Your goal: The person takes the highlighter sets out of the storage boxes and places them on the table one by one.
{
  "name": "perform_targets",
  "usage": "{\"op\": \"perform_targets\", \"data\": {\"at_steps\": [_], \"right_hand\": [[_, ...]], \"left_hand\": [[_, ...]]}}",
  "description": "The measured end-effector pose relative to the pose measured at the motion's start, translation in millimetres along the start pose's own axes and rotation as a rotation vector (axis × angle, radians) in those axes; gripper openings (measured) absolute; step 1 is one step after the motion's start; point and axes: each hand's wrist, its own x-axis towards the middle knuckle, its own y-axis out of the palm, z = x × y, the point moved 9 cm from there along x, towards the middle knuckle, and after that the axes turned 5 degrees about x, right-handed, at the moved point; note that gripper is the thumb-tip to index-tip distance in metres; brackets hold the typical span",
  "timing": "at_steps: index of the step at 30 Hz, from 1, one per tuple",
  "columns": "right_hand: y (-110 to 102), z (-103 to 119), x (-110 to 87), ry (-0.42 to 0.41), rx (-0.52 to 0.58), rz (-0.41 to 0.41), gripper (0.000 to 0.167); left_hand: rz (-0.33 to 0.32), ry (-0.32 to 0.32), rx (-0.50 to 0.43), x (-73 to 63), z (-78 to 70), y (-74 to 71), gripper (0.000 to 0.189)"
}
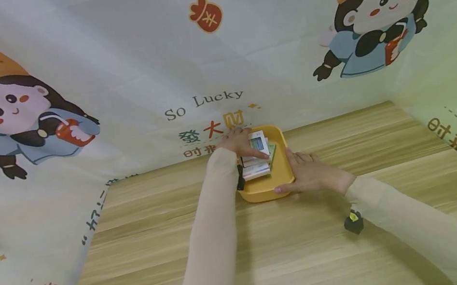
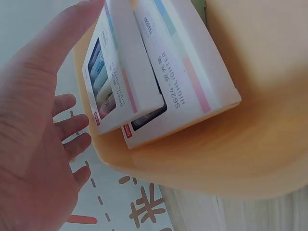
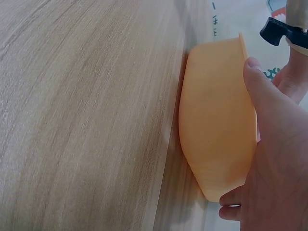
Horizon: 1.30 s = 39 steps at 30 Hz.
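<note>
A yellow-orange plastic tray (image 1: 282, 174) stands at the back of the table, holding white highlighter boxes (image 2: 192, 72) with pastel stripes and windows. One box leans over another, and a green item (image 1: 273, 153) lies beside them. My left hand (image 1: 237, 142) reaches over the tray's left side. Its thumb extends across the boxes, while the other fingers are loosely bent outside the rim in the left wrist view. Along the tray's right side rests my right hand (image 1: 314, 174), fingers fairly straight, thumb at the near corner on the rim. From the right wrist, the tray's outer wall (image 3: 216, 115) shows.
The wood-grain table (image 1: 151, 250) stretches to the front and both sides. Right behind the tray rises a white printed backdrop (image 1: 132, 53) with cartoon figures and lettering. A black wrist device (image 1: 354, 222) hangs at the right cuff.
</note>
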Motion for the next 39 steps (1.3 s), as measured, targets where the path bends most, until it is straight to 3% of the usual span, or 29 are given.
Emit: {"op": "perform_targets", "data": {"at_steps": [20, 32, 39], "right_hand": [[0, -1, 0.2, 0.008, -0.01, 0.005, 0.12], [1, 1, 0.0, 0.0, 0.001, -0.004, 0.124], [0, 2, 0.0, -0.009, -0.001, -0.015, 0.119]], "left_hand": [[0.001, 0.0, -0.017, 1.3, -1.4, 1.1, 0.11], [0.011, -0.025, 0.02, 22.0, 4.7, 19.4, 0.114], [0.0, -0.021, 0.039, 25.5, 5.5, 21.5, 0.116]]}}
